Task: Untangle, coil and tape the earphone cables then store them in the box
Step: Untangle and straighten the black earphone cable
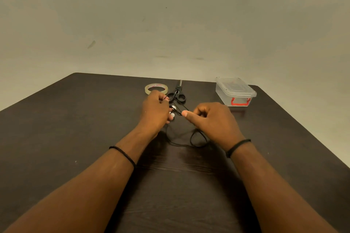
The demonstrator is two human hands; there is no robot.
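Spanning the gap between both hands: black earphone cable (179,110), long axis left-right, slack looping on the table (75,128) toward the wearer. Left hand (156,108) and right hand (212,119) each pinch it, equally near. Box (235,91) lidded, far right.

table (75,119): dark matt wood grain | box (234,91): clear glossy plastic | tape roll (156,89): translucent, shiny

tape roll (156,89) with red lettering on its inner core, too blurred to read
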